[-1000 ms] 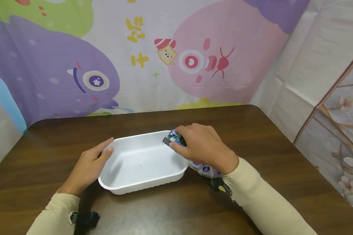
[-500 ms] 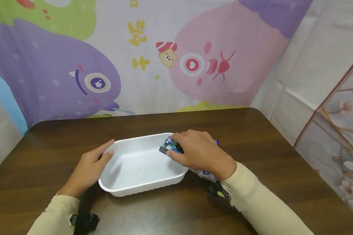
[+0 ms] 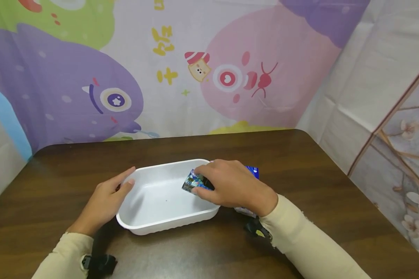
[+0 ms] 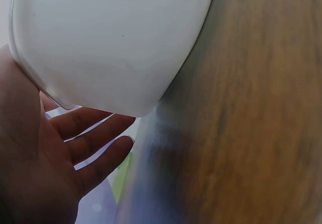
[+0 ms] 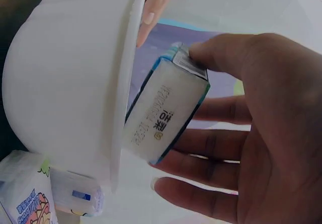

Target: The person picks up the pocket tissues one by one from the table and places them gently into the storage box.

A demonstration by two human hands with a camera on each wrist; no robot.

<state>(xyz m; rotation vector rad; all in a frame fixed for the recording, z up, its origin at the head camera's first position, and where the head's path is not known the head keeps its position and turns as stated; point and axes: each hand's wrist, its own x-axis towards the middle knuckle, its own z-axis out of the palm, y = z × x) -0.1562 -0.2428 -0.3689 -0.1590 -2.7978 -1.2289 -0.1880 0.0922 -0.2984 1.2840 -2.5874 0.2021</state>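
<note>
A white plastic basin [image 3: 167, 197] sits on the table. My left hand [image 3: 104, 197] holds its left end, with the thumb on the rim and the other fingers along the outer wall in the left wrist view. Between the thumb and fingers of my right hand [image 3: 230, 186] is a small pack of pocket tissues [image 3: 193, 181], tilted above the basin's right half. The right wrist view shows the pack's pale printed side [image 5: 166, 108] near the rim. The right hand hides part of the pack in the head view.
Right of the basin, partly behind my right wrist, lie a blue packet [image 3: 253, 171] and a white-and-purple packet [image 3: 245, 212]. In the right wrist view, a cartoon-printed bag [image 5: 30, 191] lies close to the basin's outer wall. A printed cloth [image 3: 174, 108] hangs behind the brown table [image 3: 181, 255].
My right hand has carried the tissue pack left and lower, from the basin's far right rim to over its inside. More of the blue packet shows. The left hand stays at the basin.
</note>
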